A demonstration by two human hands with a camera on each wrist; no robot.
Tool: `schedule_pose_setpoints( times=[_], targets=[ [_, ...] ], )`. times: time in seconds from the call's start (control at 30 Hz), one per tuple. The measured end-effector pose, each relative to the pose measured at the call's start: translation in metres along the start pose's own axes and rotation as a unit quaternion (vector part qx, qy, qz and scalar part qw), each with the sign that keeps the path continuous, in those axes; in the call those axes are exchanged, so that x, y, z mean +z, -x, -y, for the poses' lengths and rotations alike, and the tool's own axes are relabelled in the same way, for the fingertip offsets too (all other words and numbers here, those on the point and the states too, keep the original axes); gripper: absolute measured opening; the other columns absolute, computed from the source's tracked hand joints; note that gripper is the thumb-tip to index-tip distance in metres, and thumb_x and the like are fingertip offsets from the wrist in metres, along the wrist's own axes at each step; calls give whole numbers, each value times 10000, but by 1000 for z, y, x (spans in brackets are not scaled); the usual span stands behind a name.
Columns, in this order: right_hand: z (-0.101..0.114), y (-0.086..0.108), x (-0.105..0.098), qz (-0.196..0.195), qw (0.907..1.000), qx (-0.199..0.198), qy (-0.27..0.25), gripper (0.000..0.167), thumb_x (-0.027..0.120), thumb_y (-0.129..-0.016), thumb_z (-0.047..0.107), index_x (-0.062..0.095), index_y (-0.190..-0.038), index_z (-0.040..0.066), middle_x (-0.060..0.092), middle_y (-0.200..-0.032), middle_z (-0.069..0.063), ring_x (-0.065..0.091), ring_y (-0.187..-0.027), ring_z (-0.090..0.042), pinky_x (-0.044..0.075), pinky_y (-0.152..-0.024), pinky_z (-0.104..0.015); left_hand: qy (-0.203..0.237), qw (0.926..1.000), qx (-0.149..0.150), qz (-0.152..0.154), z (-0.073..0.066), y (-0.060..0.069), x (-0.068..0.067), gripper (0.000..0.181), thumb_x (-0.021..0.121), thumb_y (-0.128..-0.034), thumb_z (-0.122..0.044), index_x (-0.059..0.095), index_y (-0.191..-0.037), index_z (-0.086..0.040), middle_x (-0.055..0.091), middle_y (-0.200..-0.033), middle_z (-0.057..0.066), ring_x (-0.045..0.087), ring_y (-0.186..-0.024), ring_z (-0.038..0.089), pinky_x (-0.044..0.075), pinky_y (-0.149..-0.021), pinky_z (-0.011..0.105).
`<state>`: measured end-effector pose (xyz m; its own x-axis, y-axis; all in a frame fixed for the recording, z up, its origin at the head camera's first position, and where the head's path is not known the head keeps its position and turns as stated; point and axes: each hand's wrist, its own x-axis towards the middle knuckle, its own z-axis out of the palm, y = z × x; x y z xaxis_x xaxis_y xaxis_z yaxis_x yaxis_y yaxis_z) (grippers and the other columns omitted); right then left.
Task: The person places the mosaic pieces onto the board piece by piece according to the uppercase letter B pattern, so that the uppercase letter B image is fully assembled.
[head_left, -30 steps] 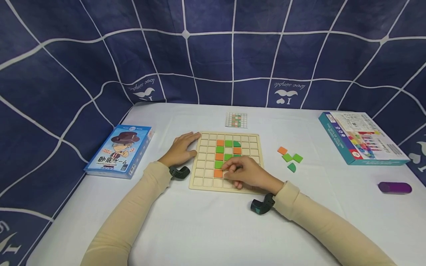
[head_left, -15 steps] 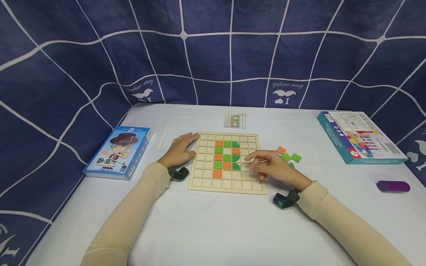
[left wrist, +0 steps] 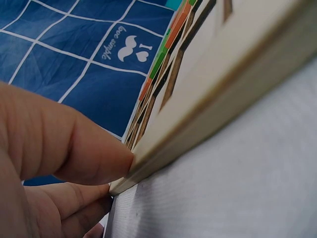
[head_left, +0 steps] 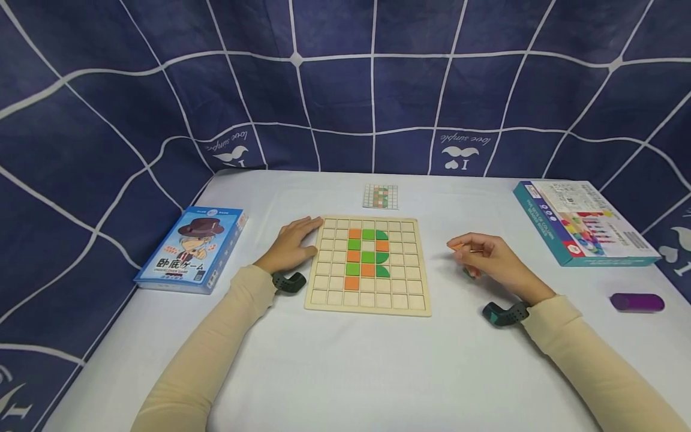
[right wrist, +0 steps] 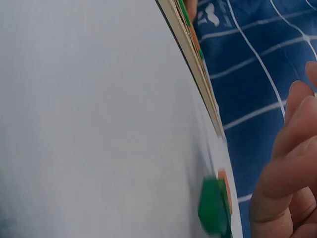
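A square wooden grid board [head_left: 399,303] lies on the table, with orange and green square tiles and several dark green rounded tiles in its middle columns. My left hand [head_left: 291,243] rests at its left edge, the thumb [left wrist: 99,156] touching the rim. My right hand [head_left: 488,261] is over the loose tiles right of the board, fingers loosely bent. An orange tile [head_left: 456,246] shows by its fingertips, and most of the other loose tiles are hidden under the hand. In the right wrist view a dark green tile [right wrist: 213,206] lies on the cloth, apart from the fingers.
A small pattern card [head_left: 380,196] lies behind the board. At the left is a blue game box [head_left: 194,249]; a teal-edged box [head_left: 591,225] stands at the right. Near the right edge lies a purple cylinder-like object [head_left: 638,303]. A dark gridded cloth hangs behind.
My right hand has drawn back from the board and moved right to the loose tiles, uncovering an orange tile in the grid. The left hand stays at the board's edge.
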<state>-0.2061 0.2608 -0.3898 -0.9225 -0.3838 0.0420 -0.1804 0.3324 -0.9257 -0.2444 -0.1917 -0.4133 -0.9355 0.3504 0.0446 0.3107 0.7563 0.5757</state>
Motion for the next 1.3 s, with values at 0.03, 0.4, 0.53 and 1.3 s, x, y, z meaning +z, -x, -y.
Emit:
schedule_pose_setpoints(
  times=[0.03,0.4,0.53,1.3],
  targets=[
    [-2,1,-5,-78,10000,30,26,248,680,-1063,84,709,-1294,-1,687,-827,-25,561,-617,-155,495,-549,-261,1,10000,5,0,0,0,0,754,590,-935,-134,399,-1649,16,369,-1730,174,235,-1637,382,132,-1323,559],
    [-31,13,-50,-830,9961,231,205,230,662,-1084,130,745,-1272,231,624,-776,21,547,-637,-132,472,-555,-252,-8,10000,32,-2,1,-1,0,754,592,-931,-137,405,-1644,18,372,-1729,172,238,-1636,380,131,-1324,556],
    [-38,16,-56,-917,9951,346,139,232,662,-1084,139,752,-1256,268,633,-774,25,545,-620,-112,487,-531,-226,-14,10000,8,18,1,0,0,756,590,-933,-139,400,-1649,15,367,-1731,171,235,-1637,381,127,-1327,554],
    [-48,14,-50,-453,9845,-187,1684,353,631,-997,-42,699,-1343,-44,648,-1088,1,487,-893,-104,423,-682,-238,-39,10000,61,-17,3,-1,1,747,585,-932,-135,410,-1641,21,379,-1723,181,240,-1633,390,134,-1318,573]
  ],
)
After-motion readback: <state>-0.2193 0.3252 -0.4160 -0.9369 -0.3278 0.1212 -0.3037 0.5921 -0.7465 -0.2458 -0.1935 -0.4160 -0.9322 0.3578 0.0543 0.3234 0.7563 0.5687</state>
